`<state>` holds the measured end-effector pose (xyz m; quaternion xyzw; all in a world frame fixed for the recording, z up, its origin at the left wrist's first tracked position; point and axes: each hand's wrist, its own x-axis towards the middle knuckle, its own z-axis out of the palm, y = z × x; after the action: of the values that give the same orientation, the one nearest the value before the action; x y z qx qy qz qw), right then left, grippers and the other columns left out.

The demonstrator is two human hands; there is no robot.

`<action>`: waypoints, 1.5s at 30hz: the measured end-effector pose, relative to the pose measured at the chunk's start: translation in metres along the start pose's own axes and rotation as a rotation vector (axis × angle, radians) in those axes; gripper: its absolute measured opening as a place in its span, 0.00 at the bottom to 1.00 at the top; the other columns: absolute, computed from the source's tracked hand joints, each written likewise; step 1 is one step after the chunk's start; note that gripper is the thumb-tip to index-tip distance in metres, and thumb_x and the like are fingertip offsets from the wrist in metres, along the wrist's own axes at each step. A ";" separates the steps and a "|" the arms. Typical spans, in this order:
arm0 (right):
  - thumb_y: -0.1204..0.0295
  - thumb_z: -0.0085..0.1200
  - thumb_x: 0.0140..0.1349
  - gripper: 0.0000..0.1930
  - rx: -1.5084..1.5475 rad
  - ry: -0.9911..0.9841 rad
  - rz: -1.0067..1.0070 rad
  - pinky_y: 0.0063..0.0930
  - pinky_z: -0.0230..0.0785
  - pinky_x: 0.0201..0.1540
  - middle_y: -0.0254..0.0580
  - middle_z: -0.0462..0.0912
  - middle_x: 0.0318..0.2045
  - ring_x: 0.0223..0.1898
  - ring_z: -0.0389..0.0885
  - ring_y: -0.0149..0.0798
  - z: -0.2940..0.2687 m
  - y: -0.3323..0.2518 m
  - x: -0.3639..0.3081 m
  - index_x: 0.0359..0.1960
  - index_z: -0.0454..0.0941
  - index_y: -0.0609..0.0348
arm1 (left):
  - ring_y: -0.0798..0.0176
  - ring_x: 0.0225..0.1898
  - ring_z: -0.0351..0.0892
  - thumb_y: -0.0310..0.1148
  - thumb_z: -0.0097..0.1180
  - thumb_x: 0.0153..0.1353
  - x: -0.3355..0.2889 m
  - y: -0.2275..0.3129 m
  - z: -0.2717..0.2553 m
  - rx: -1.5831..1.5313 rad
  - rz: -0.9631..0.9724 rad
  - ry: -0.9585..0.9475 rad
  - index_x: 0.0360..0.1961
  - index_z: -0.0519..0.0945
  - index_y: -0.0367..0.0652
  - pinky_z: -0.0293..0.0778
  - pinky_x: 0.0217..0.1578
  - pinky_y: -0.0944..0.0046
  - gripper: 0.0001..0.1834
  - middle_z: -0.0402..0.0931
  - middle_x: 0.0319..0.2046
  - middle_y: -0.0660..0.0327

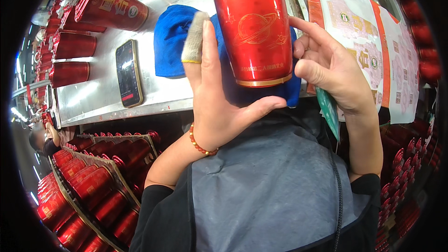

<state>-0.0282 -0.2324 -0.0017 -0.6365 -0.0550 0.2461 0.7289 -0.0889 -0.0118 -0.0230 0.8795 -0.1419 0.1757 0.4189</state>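
Observation:
A glossy red bottle [254, 32] with gold drawings and a gold rim at its base lies over a blue cloth [170, 42], its base toward me. My left hand [217, 88] is at the bottle's left side, fingers stretched up and thumb spread below the base. A pale cloth finger cover [193, 39] sits on one of its fingers. On the other side, my right hand [331, 67] has bent fingers, with the forefinger reaching the bottle's edge. From under its palm a green, pointed, blade-like tool [328, 112] sticks out; how the fingers grip it is hidden.
Printed decal sheets [359, 42] lie at the right of the metal table [163, 98]. A phone [129, 73] and several red bottles [112, 7] are on its left. Racks of red bottles [88, 182] stand lower left, and a person [44, 137] is far left.

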 end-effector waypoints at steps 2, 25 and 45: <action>0.66 0.73 0.60 0.40 0.002 -0.003 -0.001 0.13 0.65 0.34 0.29 0.73 0.36 0.31 0.72 0.18 -0.006 0.001 0.000 0.70 0.66 0.68 | 0.47 0.75 0.57 0.48 0.78 0.51 0.005 0.001 -0.002 0.110 0.015 -0.026 0.77 0.50 0.31 0.62 0.71 0.53 0.64 0.48 0.76 0.44; 0.75 0.72 0.56 0.45 -0.233 -0.040 0.031 0.13 0.66 0.41 0.31 0.69 0.43 0.40 0.73 0.21 0.012 -0.006 -0.008 0.73 0.59 0.68 | 0.44 0.75 0.52 0.35 0.67 0.63 0.000 -0.008 0.002 -0.298 -0.117 -0.070 0.77 0.46 0.30 0.51 0.72 0.50 0.51 0.49 0.73 0.40; 0.68 0.69 0.62 0.42 0.016 -0.064 0.062 0.13 0.66 0.37 0.29 0.70 0.37 0.36 0.73 0.20 -0.003 -0.005 -0.003 0.73 0.59 0.69 | 0.40 0.74 0.54 0.43 0.80 0.48 0.002 -0.008 -0.001 0.016 -0.021 -0.077 0.77 0.48 0.29 0.53 0.72 0.49 0.65 0.52 0.74 0.40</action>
<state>-0.0286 -0.2367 0.0034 -0.6237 -0.0567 0.2892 0.7240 -0.0841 -0.0066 -0.0271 0.8904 -0.1474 0.1383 0.4078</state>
